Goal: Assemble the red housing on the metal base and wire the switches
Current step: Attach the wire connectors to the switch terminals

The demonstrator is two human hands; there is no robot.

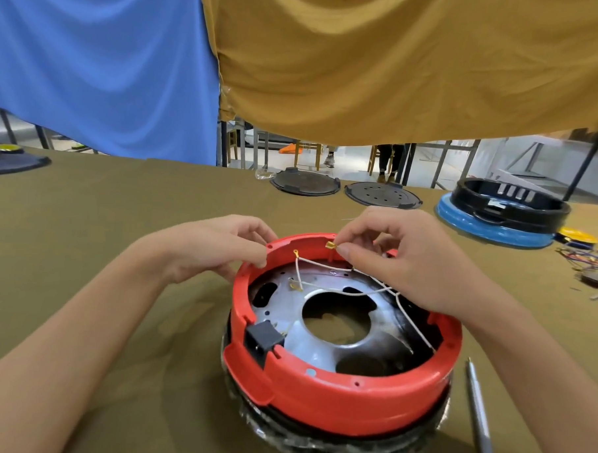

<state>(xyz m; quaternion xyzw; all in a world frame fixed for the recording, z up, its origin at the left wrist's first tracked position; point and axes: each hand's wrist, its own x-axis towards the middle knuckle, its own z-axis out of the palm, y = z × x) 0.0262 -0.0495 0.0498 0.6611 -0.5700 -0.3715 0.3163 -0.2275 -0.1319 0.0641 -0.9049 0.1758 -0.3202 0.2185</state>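
Observation:
The red housing (345, 396) sits as a ring over the metal base (297, 315) at the table's centre. A black socket block (263, 339) is set in its near left wall. White wires (342, 291) cross the inside, ending in brass terminals. My left hand (214, 246) grips the far left rim of the housing with curled fingers. My right hand (402, 258) is over the far rim and pinches a brass terminal (331, 245) on a white wire between thumb and forefinger.
A metal pen-like tool (478, 408) lies right of the housing. Two dark round plates (304, 182) (383, 195) lie at the far edge. A black housing on a blue ring (507, 209) stands at far right, with a bundle of coloured wires (590, 263) beside it.

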